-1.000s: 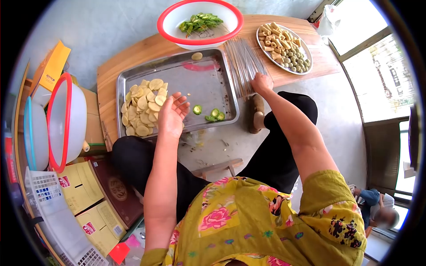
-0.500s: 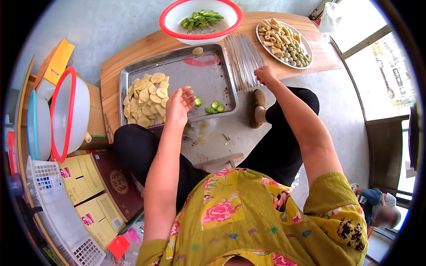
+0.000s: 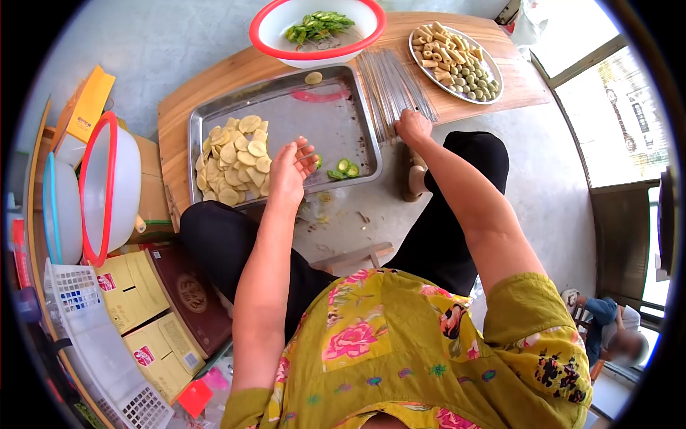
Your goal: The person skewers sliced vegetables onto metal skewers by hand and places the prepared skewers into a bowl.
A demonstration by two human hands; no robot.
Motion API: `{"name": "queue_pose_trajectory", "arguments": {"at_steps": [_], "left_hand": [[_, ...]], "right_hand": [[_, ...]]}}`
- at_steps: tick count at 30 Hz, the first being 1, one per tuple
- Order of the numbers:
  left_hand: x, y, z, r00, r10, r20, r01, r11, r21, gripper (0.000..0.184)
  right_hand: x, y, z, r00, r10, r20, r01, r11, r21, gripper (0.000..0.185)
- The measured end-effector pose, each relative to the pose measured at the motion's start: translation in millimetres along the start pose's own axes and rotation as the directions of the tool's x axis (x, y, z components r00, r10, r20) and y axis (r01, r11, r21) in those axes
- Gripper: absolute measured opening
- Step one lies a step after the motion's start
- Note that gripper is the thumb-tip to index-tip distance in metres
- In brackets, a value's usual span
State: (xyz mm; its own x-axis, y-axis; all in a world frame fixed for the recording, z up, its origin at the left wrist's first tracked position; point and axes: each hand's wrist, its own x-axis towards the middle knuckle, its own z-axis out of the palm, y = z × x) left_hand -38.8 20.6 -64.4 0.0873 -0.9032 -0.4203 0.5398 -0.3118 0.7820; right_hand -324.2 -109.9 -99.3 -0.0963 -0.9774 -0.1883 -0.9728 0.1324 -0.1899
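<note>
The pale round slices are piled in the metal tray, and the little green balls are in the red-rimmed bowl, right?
Not quite: the little green balls are on the oval plate, as the head view shows. The pale round slices are piled in the metal tray.

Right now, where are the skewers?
Head view, right of centre: the skewers lie on the wooden table between the metal tray and the oval plate, with the right hand at their near end.
</note>
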Motion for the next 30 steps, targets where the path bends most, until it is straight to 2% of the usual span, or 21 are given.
{"name": "queue_pose_trajectory", "arguments": {"at_steps": [3, 5, 12, 16, 19, 22, 24, 26, 28, 30], "left_hand": [[0.0, -1.5, 1.6, 0.999, -0.010, -0.035, 0.009, 1.000, -0.006, 0.024], [0.0, -1.4, 0.7, 0.999, -0.011, -0.033, 0.011, 1.000, -0.012, 0.024], [0.9, -3.6, 0.3, 1.000, -0.013, -0.026, 0.013, 1.000, -0.014, 0.023], [-0.6, -2.8, 1.4, 0.999, -0.010, -0.035, 0.010, 1.000, -0.005, 0.023], [-1.4, -3.7, -0.6, 0.999, -0.009, -0.036, 0.009, 1.000, -0.012, 0.023], [-0.3, -3.9, -1.5, 1.000, -0.002, -0.025, 0.002, 1.000, -0.007, 0.023], [-1.1, -3.6, -1.1, 0.999, 0.000, -0.032, 0.000, 1.000, -0.006, 0.023], [0.2, -3.5, 0.7, 1.000, 0.001, -0.022, -0.001, 1.000, -0.001, 0.023], [-0.5, -4.3, 2.1, 1.000, 0.003, -0.010, -0.002, 1.000, 0.005, 0.023], [-0.8, -4.7, 3.0, 1.000, -0.010, 0.001, 0.010, 0.999, 0.040, 0.025]], "right_hand": [[10.9, -2.8, 8.0, 0.999, 0.045, -0.001, -0.045, 0.999, -0.005, 0.031], [11.5, -5.2, 6.3, 0.996, 0.094, 0.005, -0.095, 0.994, 0.063, 0.030], [-2.7, -14.2, -9.2, 1.000, 0.014, -0.003, -0.014, 1.000, -0.018, 0.029], [14.3, -14.8, 3.5, 0.996, 0.087, -0.008, -0.087, 0.996, 0.029, 0.028], [21.7, -10.8, 3.4, 0.992, 0.115, 0.042, -0.118, 0.989, 0.085, 0.030], [39.6, 8.8, 11.9, 0.994, 0.075, 0.073, -0.084, 0.988, 0.133, 0.031], [43.8, 16.5, 8.5, 0.969, 0.064, 0.239, -0.134, 0.948, 0.289, 0.033], [44.3, 18.8, 10.9, 0.963, 0.114, 0.242, -0.184, 0.939, 0.290, 0.035], [26.3, 14.7, -2.0, 0.989, 0.118, 0.088, -0.135, 0.968, 0.210, 0.036], [9.2, 4.3, -13.4, 0.992, 0.096, 0.083, -0.108, 0.983, 0.147, 0.035]]}}
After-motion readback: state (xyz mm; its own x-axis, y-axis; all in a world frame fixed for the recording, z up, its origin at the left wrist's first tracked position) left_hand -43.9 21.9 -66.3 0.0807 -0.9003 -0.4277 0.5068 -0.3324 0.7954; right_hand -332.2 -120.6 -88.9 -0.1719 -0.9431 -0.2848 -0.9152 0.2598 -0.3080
